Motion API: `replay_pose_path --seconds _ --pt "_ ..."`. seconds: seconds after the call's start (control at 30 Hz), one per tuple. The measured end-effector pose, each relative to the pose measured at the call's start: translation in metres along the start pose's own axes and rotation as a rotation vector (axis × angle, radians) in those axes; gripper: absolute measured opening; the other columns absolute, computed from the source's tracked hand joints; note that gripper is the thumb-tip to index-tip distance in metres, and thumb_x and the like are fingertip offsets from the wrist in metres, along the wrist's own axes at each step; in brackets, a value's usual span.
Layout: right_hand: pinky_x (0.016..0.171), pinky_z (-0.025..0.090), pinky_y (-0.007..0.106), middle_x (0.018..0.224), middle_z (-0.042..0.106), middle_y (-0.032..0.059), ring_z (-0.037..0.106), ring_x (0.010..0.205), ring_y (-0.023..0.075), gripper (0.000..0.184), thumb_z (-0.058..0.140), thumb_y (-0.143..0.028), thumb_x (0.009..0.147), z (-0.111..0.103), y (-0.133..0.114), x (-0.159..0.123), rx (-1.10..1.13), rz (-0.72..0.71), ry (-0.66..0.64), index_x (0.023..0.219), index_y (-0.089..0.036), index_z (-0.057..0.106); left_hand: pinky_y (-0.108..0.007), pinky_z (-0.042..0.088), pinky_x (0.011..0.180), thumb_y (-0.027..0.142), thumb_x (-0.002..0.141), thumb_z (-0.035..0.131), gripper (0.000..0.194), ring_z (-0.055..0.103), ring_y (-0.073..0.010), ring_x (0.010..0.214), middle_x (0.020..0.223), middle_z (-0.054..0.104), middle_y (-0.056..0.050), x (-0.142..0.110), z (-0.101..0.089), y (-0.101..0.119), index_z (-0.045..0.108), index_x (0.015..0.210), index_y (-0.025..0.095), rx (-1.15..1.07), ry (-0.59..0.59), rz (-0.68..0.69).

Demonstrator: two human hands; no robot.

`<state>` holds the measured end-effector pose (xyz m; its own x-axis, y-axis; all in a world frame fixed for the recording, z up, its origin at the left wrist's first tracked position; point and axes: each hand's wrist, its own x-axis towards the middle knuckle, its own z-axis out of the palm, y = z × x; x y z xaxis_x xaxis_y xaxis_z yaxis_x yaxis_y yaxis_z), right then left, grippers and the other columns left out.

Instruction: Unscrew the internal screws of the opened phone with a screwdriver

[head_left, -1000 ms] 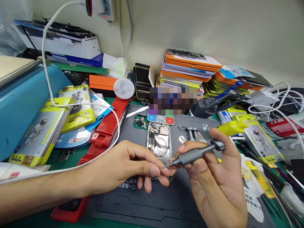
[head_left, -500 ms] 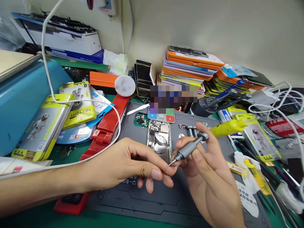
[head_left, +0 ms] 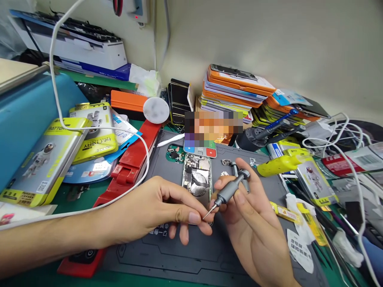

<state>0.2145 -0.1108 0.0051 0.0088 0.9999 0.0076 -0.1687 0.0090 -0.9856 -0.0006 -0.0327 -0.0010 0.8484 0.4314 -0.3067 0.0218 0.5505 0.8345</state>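
Observation:
My right hand holds a small grey precision screwdriver between thumb and fingers, its shaft slanting down to the left. The thin tip meets the fingertips of my left hand. Thumb and index finger of that hand are pinched together at the tip; whatever sits between them is too small or hidden to make out. Behind both hands, an opened phone lies on the grey work mat with its inner parts exposed. My hands cover its lower end.
To the left stands a red clamp-like tool beside yellow battery boxes, with a white cable looping across. A yellow bottle, a screwdriver holder and loose tools are on the right. Stacked boxes stand behind.
The view has shifted slightly, so most things sit a little farther left. Both hands keep the same pose, with the screwdriver tip still at my left fingertips.

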Motion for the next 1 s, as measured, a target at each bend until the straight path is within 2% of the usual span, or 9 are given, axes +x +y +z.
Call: replay_pose_path --seconds 0.1,0.17,0.23,0.3,0.37,0.5,0.6,0.9,1.0 --pt "0.082 0.065 0.011 0.118 0.057 0.0075 0.067 0.087 0.0005 0.054 0.041 -0.033 0.117 -0.001 -0.001 0.001 0.011 -0.035 0.036 0.163 -0.021 0.017 -0.017 0.050 0.062 0.051 0.107 0.073 0.034 0.066 -0.0084 0.068 0.089 0.081 -0.003 0.002 0.000 -0.001 0.082 0.104 0.018 0.046 0.182 0.046" --pt "0.077 0.065 0.013 0.115 0.058 0.0071 0.067 0.085 0.0013 0.054 0.040 -0.032 0.117 -0.001 0.000 0.002 -0.033 -0.087 0.089 0.164 -0.021 0.016 -0.018 0.045 0.057 0.057 0.109 0.065 0.043 0.056 -0.0087 0.059 0.070 0.065 0.002 0.003 0.001 0.000 0.069 0.093 0.018 -0.007 0.335 0.081" --pt "0.077 0.067 0.014 0.113 0.058 0.0071 0.067 0.089 0.0021 0.056 0.042 -0.030 0.117 0.001 0.002 0.000 -0.114 -0.146 0.124 0.165 -0.020 0.015 -0.019 0.039 0.054 0.058 0.110 0.061 0.048 0.042 -0.0087 0.054 0.061 0.046 0.006 0.003 0.001 0.003 0.055 0.084 0.019 -0.088 0.412 0.095" --pt "0.078 0.068 0.015 0.114 0.058 0.0077 0.068 0.096 0.0029 0.057 0.043 -0.026 0.118 0.004 0.006 -0.003 -0.216 -0.196 0.112 0.166 -0.021 0.014 -0.019 0.035 0.053 0.054 0.111 0.058 0.049 0.031 -0.0090 0.053 0.061 0.034 0.007 0.003 0.001 0.005 0.045 0.079 0.019 -0.138 0.414 0.091" --pt "0.080 0.069 0.016 0.118 0.058 0.0083 0.068 0.100 0.0025 0.057 0.042 -0.021 0.118 0.007 0.011 -0.007 -0.336 -0.247 0.075 0.167 -0.023 0.014 -0.020 0.032 0.053 0.053 0.112 0.056 0.048 0.027 -0.0096 0.054 0.062 0.032 0.006 0.003 0.001 0.007 0.044 0.079 0.019 -0.153 0.393 0.076" --pt "0.089 0.068 0.012 0.121 0.056 0.0082 0.066 0.110 0.0001 0.062 0.043 -0.001 0.110 0.009 0.017 -0.013 -0.591 -0.481 0.027 0.165 -0.022 0.023 -0.021 0.031 0.053 0.053 0.108 0.061 0.047 0.028 -0.0103 0.055 0.062 0.032 0.006 0.001 -0.001 0.005 0.047 0.079 0.019 -0.120 0.382 0.058" --pt "0.098 0.068 0.017 0.123 0.056 0.0101 0.066 0.117 0.0027 0.065 0.047 0.005 0.105 0.009 0.018 -0.014 -0.724 -0.606 -0.017 0.163 -0.018 0.026 -0.021 0.033 0.054 0.052 0.106 0.065 0.045 0.031 -0.0109 0.056 0.062 0.035 0.005 0.001 -0.001 0.003 0.050 0.079 0.020 -0.102 0.393 0.066" --pt "0.111 0.066 0.021 0.131 0.053 0.0124 0.061 0.129 0.0055 0.080 0.050 0.009 0.100 0.007 0.032 -0.016 -0.748 -0.642 -0.153 0.171 -0.017 0.023 -0.019 0.035 0.055 0.052 0.110 0.061 0.045 0.035 -0.0105 0.056 0.062 0.039 0.005 0.003 -0.001 0.004 0.055 0.079 0.019 -0.038 0.375 0.065" --pt "0.116 0.062 0.021 0.131 0.055 0.0115 0.062 0.131 0.0061 0.073 0.052 0.007 0.101 0.004 0.034 -0.017 -0.806 -0.676 -0.172 0.166 -0.014 0.029 -0.019 0.035 0.055 0.054 0.111 0.057 0.048 0.038 -0.0103 0.055 0.062 0.042 0.004 0.002 -0.001 0.003 0.054 0.078 0.019 -0.010 0.355 0.071"
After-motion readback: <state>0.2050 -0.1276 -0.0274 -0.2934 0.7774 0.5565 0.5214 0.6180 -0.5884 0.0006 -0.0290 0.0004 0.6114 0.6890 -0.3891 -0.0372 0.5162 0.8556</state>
